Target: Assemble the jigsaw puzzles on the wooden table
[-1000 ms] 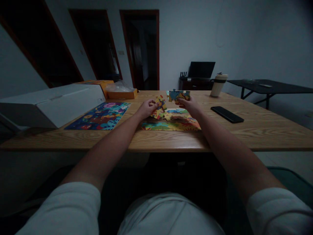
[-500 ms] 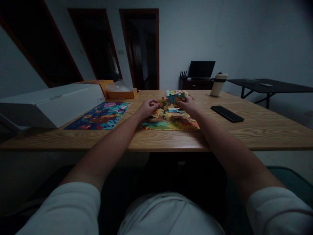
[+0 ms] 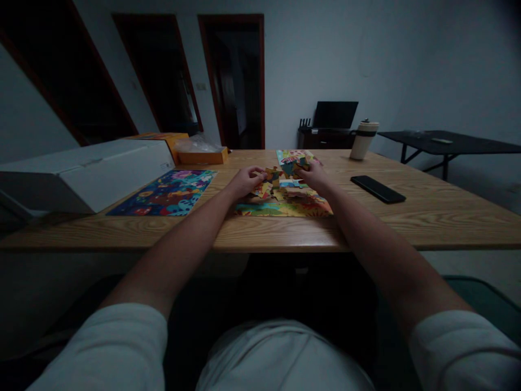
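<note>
My left hand (image 3: 247, 181) pinches a yellowish jigsaw piece (image 3: 272, 175) between thumb and fingers. Opposite it, my right hand (image 3: 311, 175) grips a dark teal jigsaw section (image 3: 293, 167), which looks like joined pieces. Both are held up over a partly assembled jigsaw puzzle (image 3: 285, 209), its near strip green, yellow and orange. Loose-looking pieces (image 3: 279, 194) lie within its upper area, partly hidden by my hands. Behind my right hand is a colourful printed sheet (image 3: 285, 156).
A dark blue illustrated picture (image 3: 166, 193) lies to the left, beside a long white box (image 3: 109, 168). An orange box tray (image 3: 203, 156) holds clear plastic. On the right are a black phone (image 3: 377, 189) and a cream tumbler (image 3: 363, 141). The wooden table's (image 3: 280, 239) front edge is near me.
My right hand has lowered the teal section slightly and tilted it. The left hand's piece has dropped a little and shifted right, while the surroundings stay put.
</note>
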A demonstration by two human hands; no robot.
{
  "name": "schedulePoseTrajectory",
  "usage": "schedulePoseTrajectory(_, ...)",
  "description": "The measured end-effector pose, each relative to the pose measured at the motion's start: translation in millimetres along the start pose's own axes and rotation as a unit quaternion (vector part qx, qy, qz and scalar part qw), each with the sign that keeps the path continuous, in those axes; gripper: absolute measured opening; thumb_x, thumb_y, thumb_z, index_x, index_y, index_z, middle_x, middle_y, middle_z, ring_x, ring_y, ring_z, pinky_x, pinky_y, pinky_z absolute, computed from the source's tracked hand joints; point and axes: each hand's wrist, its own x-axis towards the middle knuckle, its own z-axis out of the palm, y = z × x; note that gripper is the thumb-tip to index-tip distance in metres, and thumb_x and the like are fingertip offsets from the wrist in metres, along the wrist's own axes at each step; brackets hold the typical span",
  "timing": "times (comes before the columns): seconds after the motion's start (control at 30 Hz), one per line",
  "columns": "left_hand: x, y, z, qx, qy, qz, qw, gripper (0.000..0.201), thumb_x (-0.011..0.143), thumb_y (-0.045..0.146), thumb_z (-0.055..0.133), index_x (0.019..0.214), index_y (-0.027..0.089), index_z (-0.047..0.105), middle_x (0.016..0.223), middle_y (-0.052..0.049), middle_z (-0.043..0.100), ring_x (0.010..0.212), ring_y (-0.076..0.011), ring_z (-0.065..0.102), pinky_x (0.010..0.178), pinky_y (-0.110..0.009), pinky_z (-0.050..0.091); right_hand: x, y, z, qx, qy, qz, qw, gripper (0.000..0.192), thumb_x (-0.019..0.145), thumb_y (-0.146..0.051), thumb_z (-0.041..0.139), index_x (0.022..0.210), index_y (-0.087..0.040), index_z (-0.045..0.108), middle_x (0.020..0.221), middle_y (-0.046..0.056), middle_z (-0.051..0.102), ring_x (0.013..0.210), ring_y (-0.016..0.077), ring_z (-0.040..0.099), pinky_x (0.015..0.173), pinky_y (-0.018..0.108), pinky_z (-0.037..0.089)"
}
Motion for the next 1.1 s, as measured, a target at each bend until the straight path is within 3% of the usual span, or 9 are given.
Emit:
schedulePoseTrajectory(0.43, -2, 4, 0.0, -0.007, 0.004, 0.004, 1.000, 0.031, 0.079, 0.042, 0.068, 0.093, 0.015, 0.065, 0.082, -0.006, 0.069, 0.065, -0.0139, 0.059, 0.059, -0.024, 0.042, -2, -5, -3, 0.087, 0.002, 0.049, 0.995, 0.028, 0.078, -0.026, 0.064, 0.104, -0.025, 0.057, 0.104, 0.002, 0.070, 0.091, 0.0192, 0.067, 0.075, 0.037, 0.058)
schedulePoseTrajectory(0.53, -3, 5, 0.3, -0.010, 0.008, -0.002, 1.000, 0.032, 0.079, 0.043, 0.068, 0.093, 0.014, 0.065, 0.081, -0.005, 0.069, 0.065, -0.0136, 0.058, 0.058, -0.024, 0.042, -1, -5, -6, 0.062, -0.015, 0.005, 0.998, 0.028, 0.075, -0.028, 0.066, 0.102, -0.021, 0.062, 0.105, 0.004, 0.071, 0.096, 0.0196, 0.065, 0.082, 0.034, 0.054)
schedulePoseTrajectory(0.63, -4, 7, 0.3, -0.002, 0.007, -0.006, 1.000, 0.032, 0.080, 0.043, 0.067, 0.093, 0.014, 0.066, 0.079, -0.004, 0.068, 0.063, -0.0130, 0.058, 0.057, -0.023, 0.042, -1, -5, -10, 0.046, -0.039, -0.009, 0.998, 0.026, 0.074, -0.033, 0.070, 0.095, -0.018, 0.066, 0.098, 0.005, 0.072, 0.089, 0.0190, 0.066, 0.078, 0.031, 0.053)
schedulePoseTrajectory(0.77, -5, 8, -0.4, 0.003, 0.000, -0.011, 1.000, 0.035, 0.079, 0.046, 0.068, 0.094, 0.014, 0.066, 0.081, -0.005, 0.069, 0.064, -0.0135, 0.058, 0.058, -0.023, 0.043, -1, -2, -13, -0.018, 0.018, 0.009, 1.000, 0.023, 0.073, -0.031, 0.073, 0.089, -0.017, 0.066, 0.087, 0.005, 0.071, 0.077, 0.0168, 0.064, 0.069, 0.028, 0.052)
schedulePoseTrajectory(0.83, -4, 6, -1.2, 0.007, 0.001, -0.010, 1.000, 0.036, 0.079, 0.047, 0.068, 0.095, 0.014, 0.065, 0.080, -0.005, 0.068, 0.064, -0.0137, 0.058, 0.057, -0.023, 0.043, 0, 0, -14, -0.030, 0.034, 0.003, 0.999, 0.024, 0.076, -0.032, 0.071, 0.092, -0.016, 0.065, 0.087, 0.005, 0.071, 0.074, 0.0159, 0.063, 0.068, 0.027, 0.052)
schedulePoseTrajectory(0.97, -3, 1, -3.1, 0.018, 0.000, 0.005, 1.000, 0.035, 0.082, 0.046, 0.065, 0.097, 0.014, 0.065, 0.079, -0.004, 0.067, 0.062, -0.0127, 0.056, 0.056, -0.022, 0.041, 0, 3, -12, -0.069, 0.000, 0.002, 0.998, 0.023, 0.080, -0.031, 0.069, 0.097, -0.016, 0.065, 0.089, 0.006, 0.070, 0.072, 0.0162, 0.063, 0.066, 0.029, 0.053)
schedulePoseTrajectory(1.1, 1, -1, 2.9, 0.024, -0.027, 0.013, 0.999, 0.039, 0.084, 0.044, 0.062, 0.107, 0.013, 0.066, 0.083, -0.006, 0.068, 0.067, -0.0146, 0.058, 0.059, -0.023, 0.042, -4, 1, -10, -0.168, -0.017, 0.022, 0.985, 0.038, 0.081, -0.033, 0.068, 0.115, -0.015, 0.063, 0.107, 0.013, 0.070, 0.087, 0.0227, 0.066, 0.077, 0.037, 0.054)
